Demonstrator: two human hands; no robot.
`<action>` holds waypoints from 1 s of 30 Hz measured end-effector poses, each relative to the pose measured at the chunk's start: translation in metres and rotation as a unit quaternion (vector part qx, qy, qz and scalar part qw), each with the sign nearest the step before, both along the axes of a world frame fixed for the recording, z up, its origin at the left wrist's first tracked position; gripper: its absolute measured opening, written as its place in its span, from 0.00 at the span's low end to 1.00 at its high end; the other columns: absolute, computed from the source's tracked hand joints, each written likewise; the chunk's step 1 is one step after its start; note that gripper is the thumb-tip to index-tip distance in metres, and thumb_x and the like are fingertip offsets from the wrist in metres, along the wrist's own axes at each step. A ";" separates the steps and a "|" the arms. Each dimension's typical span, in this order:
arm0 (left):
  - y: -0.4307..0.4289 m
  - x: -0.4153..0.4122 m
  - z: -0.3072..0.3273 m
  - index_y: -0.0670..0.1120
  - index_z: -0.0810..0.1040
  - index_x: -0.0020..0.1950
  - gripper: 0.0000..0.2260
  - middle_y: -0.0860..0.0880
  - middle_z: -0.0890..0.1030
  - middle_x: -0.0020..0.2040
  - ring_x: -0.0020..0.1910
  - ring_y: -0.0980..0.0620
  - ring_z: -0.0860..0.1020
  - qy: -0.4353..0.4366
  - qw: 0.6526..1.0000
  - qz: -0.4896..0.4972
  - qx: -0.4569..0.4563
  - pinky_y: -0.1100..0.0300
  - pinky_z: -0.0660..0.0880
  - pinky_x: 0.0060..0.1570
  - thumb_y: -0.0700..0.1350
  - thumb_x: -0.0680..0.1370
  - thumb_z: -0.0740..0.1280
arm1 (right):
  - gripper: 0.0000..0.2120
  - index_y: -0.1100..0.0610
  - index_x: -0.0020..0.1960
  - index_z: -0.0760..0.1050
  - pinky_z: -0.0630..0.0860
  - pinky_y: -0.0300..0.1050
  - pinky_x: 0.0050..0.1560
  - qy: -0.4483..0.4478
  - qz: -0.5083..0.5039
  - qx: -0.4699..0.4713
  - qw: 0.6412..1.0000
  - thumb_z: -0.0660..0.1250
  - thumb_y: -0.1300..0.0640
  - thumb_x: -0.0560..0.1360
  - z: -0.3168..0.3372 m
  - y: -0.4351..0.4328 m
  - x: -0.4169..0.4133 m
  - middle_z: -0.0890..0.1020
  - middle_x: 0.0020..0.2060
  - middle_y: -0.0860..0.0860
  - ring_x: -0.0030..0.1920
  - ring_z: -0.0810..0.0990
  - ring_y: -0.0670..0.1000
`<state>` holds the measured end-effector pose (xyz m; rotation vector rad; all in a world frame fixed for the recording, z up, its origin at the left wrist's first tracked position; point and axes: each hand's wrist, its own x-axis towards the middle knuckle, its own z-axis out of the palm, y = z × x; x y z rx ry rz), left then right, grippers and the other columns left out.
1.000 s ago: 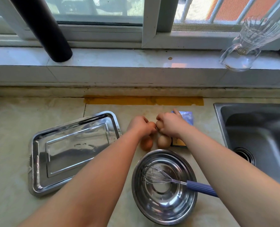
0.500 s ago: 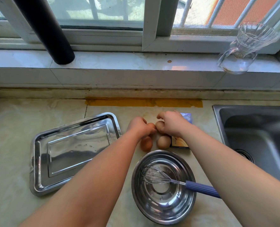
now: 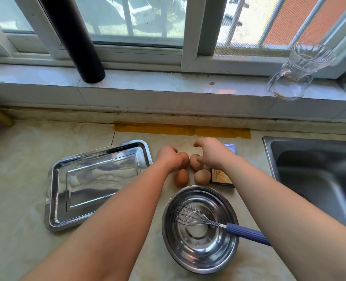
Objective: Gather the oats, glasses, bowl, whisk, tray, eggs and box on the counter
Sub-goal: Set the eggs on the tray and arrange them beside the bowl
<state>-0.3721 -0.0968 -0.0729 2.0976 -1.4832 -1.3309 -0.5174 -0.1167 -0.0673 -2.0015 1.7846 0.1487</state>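
At the upper left of the frame a black pipe point(image 3: 74, 37) stands on the window sill point(image 3: 168, 82). Below it, at centre left, the steel tray point(image 3: 53, 179) lies flat on the pale counter point(image 3: 16, 169).

Just right of the tray, the left hand point(image 3: 169, 158) reaches in from the bottom of the frame. Its fingers curl around the upper left egg point(image 3: 184, 159), which it holds against the counter. Beneath that, the lower left egg point(image 3: 181, 177) lies free. Behind the eggs, a yellow strip point(image 3: 180, 129) runs along the back edge of the counter.

The right hand point(image 3: 210, 153) hovers over the upper right egg point(image 3: 195, 162) with its fingers loosely bent and raised. Whether its thumb grips that egg cannot be told. The lower right egg point(image 3: 202, 176) sits just below, touching the blue and yellow box point(image 3: 221, 179), which the right wrist partly hides.

At bottom centre, near the eggs, stands the steel bowl point(image 3: 198, 248). The whisk point(image 3: 196, 218) lies in it, wires in the bowl and blue handle over the right rim.

At the right edge is a steel sink point(image 3: 320, 169). A glass jug point(image 3: 289, 88) stands on the sill at upper right.
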 end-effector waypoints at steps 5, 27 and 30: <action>0.005 0.002 0.002 0.45 0.77 0.60 0.13 0.43 0.79 0.53 0.53 0.44 0.77 -0.001 1.000 0.010 -0.001 0.55 0.73 0.53 0.46 0.77 0.65 | 0.21 0.52 0.68 0.71 0.74 0.52 0.62 0.006 0.002 -0.002 1.000 0.64 0.59 0.75 -0.003 0.005 0.001 0.76 0.64 0.54 0.63 0.75 0.57; 0.004 0.006 0.003 0.41 0.75 0.63 0.16 0.45 0.74 0.50 0.49 0.45 0.73 -0.014 1.000 0.011 0.021 0.58 0.68 0.48 0.46 0.77 0.64 | 0.21 0.50 0.66 0.73 0.75 0.51 0.57 -0.007 -0.006 0.030 1.000 0.61 0.62 0.75 -0.009 0.005 0.003 0.79 0.61 0.53 0.60 0.76 0.57; 0.006 0.008 0.004 0.41 0.74 0.65 0.18 0.42 0.78 0.59 0.56 0.43 0.76 -0.017 1.000 0.013 0.021 0.57 0.68 0.50 0.47 0.77 0.64 | 0.20 0.51 0.67 0.73 0.74 0.50 0.57 -0.012 -0.014 0.035 0.999 0.60 0.61 0.75 -0.008 0.006 0.004 0.79 0.61 0.53 0.60 0.76 0.56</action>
